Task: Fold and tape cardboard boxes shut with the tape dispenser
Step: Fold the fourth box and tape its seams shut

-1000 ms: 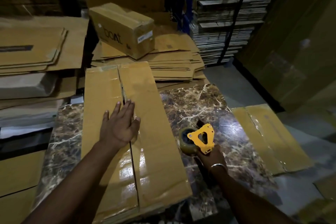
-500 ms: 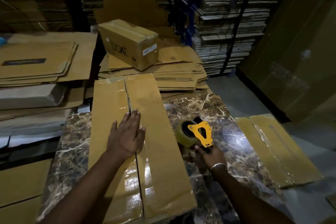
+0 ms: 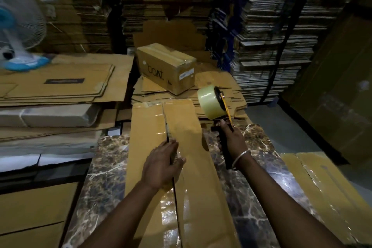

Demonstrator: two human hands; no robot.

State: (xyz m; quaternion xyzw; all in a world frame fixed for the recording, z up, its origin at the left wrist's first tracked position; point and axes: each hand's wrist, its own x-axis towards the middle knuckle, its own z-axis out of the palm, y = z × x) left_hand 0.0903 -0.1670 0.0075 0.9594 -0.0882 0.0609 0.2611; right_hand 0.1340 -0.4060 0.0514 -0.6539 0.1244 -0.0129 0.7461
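head view, left hand (image 3: 161,167) pressing box flaps (image 3: 181,133)

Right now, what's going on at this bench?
A person is sealing a long flat cardboard box lying on a marble-patterned table. The left hand presses flat on the centre seam where the two flaps meet. The right hand holds a yellow tape dispenser raised above the box's far right edge, not touching it. The seam near the left hand shows no tape bridging it yet.
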